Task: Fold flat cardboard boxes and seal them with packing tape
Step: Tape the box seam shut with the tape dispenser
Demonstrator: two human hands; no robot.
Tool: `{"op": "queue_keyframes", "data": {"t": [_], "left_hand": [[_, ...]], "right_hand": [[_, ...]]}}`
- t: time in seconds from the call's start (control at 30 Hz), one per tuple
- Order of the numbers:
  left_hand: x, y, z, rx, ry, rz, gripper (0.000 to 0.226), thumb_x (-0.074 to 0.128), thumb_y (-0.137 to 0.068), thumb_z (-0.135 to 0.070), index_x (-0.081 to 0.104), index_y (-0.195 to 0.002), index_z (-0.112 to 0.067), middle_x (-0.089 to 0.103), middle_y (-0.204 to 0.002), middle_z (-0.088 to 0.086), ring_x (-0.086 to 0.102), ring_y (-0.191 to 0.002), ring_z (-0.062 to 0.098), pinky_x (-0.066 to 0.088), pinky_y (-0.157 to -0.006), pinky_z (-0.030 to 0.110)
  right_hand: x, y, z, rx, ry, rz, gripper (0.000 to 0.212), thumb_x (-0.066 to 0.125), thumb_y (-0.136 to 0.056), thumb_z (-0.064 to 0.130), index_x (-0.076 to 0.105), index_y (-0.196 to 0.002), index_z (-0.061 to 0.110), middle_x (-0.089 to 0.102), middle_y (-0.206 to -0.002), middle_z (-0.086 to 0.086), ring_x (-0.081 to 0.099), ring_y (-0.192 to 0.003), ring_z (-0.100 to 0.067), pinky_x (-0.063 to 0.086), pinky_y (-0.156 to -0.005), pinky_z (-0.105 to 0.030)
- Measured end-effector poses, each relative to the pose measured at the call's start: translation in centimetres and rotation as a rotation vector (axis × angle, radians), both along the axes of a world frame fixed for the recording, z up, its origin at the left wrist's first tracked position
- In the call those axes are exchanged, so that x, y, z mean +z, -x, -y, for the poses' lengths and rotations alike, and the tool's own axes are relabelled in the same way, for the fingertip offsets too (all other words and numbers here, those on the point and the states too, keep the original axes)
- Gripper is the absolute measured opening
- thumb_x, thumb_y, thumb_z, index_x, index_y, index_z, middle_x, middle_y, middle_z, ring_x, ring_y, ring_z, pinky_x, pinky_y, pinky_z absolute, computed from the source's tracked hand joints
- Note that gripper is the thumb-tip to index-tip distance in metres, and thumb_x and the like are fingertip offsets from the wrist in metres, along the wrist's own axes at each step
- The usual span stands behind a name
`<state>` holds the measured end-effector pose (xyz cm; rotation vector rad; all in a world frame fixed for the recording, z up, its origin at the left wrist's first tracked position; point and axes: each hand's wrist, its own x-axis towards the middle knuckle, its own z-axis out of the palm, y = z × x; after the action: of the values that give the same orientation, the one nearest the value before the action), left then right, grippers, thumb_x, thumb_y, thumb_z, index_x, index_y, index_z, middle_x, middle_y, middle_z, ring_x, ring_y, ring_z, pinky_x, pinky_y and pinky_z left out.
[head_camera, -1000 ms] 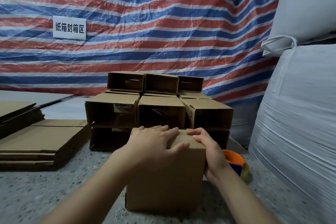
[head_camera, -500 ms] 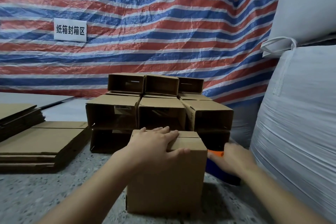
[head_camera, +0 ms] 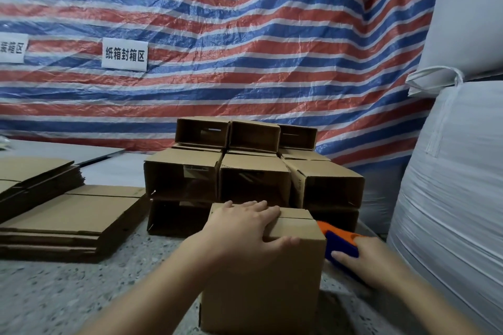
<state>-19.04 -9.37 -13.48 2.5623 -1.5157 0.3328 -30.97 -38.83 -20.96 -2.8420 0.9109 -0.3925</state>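
Note:
A folded cardboard box (head_camera: 261,285) stands upright on the speckled table, its two top flaps closed with a seam between them. My left hand (head_camera: 245,228) lies flat across those flaps, thumb over the near edge, pressing them down. Just right of the box, my right hand (head_camera: 364,261) grips an orange and blue tape dispenser (head_camera: 340,242); the fingers wrap its blue handle. The tape roll itself is hidden behind the box and hand.
Several assembled open boxes (head_camera: 253,179) are stacked on their sides right behind the box. Piles of flat cardboard (head_camera: 68,215) lie at the left. Large white bulk bags (head_camera: 449,198) crowd the right edge. A striped tarp (head_camera: 245,35) hangs behind.
My right hand left the box's right top edge, moved right to the tape dispenser and took hold of it. My left hand stayed on the flaps.

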Motion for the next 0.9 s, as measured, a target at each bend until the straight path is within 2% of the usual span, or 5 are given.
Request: {"op": "queue_keyframes", "data": {"t": [0.23,0.4,0.67,0.8,0.9], "left_hand": [[0.1,0.0,0.0,-0.014,0.017,-0.039,0.098,0.007,-0.072,-0.094,0.017,-0.153,-0.039,0.019,-0.162,-0.010,0.016,-0.148,0.011,0.009,-0.117,0.041],[0.5,0.3,-0.2,-0.007,-0.011,-0.043,0.103,0.009,-0.071,-0.094,0.017,-0.154,-0.034,0.019,-0.162,-0.009,0.015,-0.149,0.010,0.008,-0.117,0.038],[1.5,0.5,-0.6,-0.017,0.045,-0.181,0.093,0.027,-0.084,-0.082,0.013,-0.156,-0.025,0.020,-0.162,-0.005,0.016,-0.149,0.012,0.005,-0.114,0.032],[2.4,0.5,-1.6,-0.061,0.303,-0.693,0.063,0.047,-0.094,-0.055,0.030,-0.150,-0.032,0.047,-0.144,-0.002,0.048,-0.128,0.018,0.041,-0.108,0.040],[4.5,-0.1,-2.0,0.004,0.725,-1.031,0.033,0.043,-0.102,-0.038,0.057,-0.128,-0.024,0.061,-0.121,-0.006,0.055,-0.105,0.004,0.045,-0.088,0.027]], "right_hand": [[11.9,2.1,-3.3,0.264,-0.560,0.775,0.081,0.067,-0.054,0.087,0.073,-0.076,0.009,0.074,-0.070,-0.008,0.069,-0.057,-0.017,0.050,-0.057,-0.031],[17.7,0.8,-7.7,0.708,-0.870,0.632,0.045,0.065,-0.083,0.064,0.080,-0.093,0.023,0.073,-0.085,-0.006,0.071,-0.073,-0.019,0.058,-0.063,-0.025],[19.1,-2.1,-10.1,0.558,-0.935,0.259,0.044,0.075,-0.069,0.061,0.081,-0.082,0.019,0.074,-0.078,-0.007,0.070,-0.061,-0.017,0.055,-0.051,-0.026],[19.0,-2.9,-9.5,0.486,-0.928,0.234,0.085,0.088,-0.044,0.071,0.072,-0.104,0.012,0.073,-0.082,-0.011,0.069,-0.061,-0.020,0.057,-0.053,-0.031],[19.2,-3.0,-9.4,0.489,-0.944,0.187,0.081,0.090,-0.036,0.070,0.078,-0.093,0.013,0.072,-0.083,-0.011,0.067,-0.062,-0.020,0.057,-0.056,-0.032]]}}
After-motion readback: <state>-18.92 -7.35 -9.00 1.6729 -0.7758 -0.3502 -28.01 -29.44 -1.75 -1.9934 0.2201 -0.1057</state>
